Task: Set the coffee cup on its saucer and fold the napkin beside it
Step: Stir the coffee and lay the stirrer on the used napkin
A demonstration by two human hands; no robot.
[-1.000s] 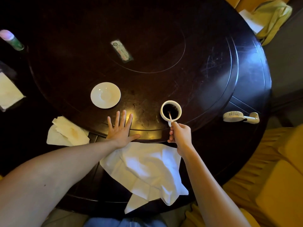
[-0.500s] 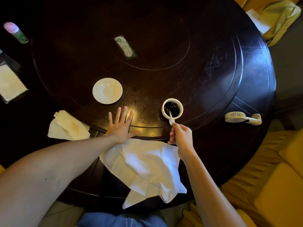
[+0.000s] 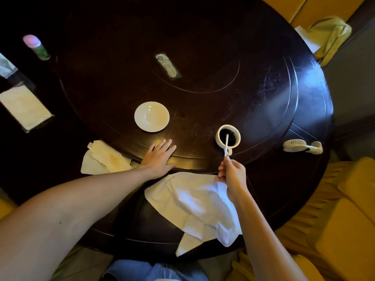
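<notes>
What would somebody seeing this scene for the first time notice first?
Probably the white coffee cup of dark coffee, standing on the dark round table with the right hand holding a white stirrer dipped in it. To its left the empty white saucer stands apart, with the left hand flat on the table just below. A rumpled white napkin lies unfolded at the near edge.

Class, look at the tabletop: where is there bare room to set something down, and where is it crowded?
Bare: the table's wide far half beyond the label, and the strip between saucer and coffee cup. Also between cup and handheld fan. Crowded: the near edge, where the left hand, the right hand holding the stirrer, and the white napkin sit.
</notes>
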